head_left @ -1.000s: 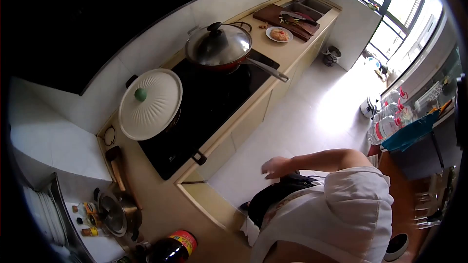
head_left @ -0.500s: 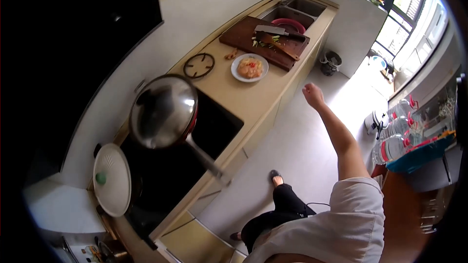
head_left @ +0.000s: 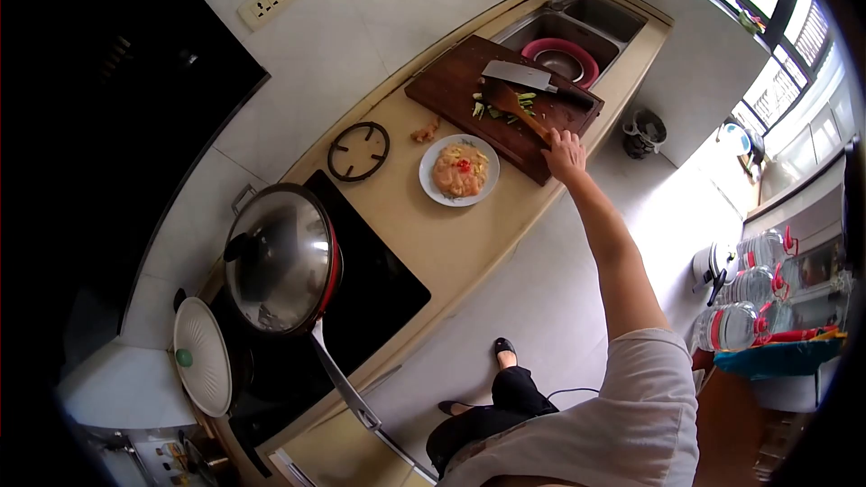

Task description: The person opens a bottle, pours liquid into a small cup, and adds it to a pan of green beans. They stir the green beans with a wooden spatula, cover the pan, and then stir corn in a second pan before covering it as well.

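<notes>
My right hand (head_left: 566,156) is at the near edge of the brown cutting board (head_left: 451,81), its fingers closed around the handle end of a wooden spatula (head_left: 514,104). The spatula lies on the board, its blade among chopped green and pale pieces (head_left: 527,106). Behind it rests a cleaver (head_left: 519,75) with a dark handle. Left of the board, a white plate (head_left: 431,188) holds raw, pale pink meat (head_left: 458,173) topped with red bits. My left hand is out of view.
A lidded wok (head_left: 280,252) sits on the black cooktop (head_left: 383,280), its long handle (head_left: 338,379) sticking out past the counter edge. Beside it is a ribbed white lid (head_left: 203,356). A pan-support ring (head_left: 358,151) and ginger (head_left: 425,131) lie on the counter. A pink basin (head_left: 586,68) is in the sink.
My right hand has moved from over the floor to the cutting board and closed on the spatula handle. The camera view has shifted; the wok stays on the cooktop.
</notes>
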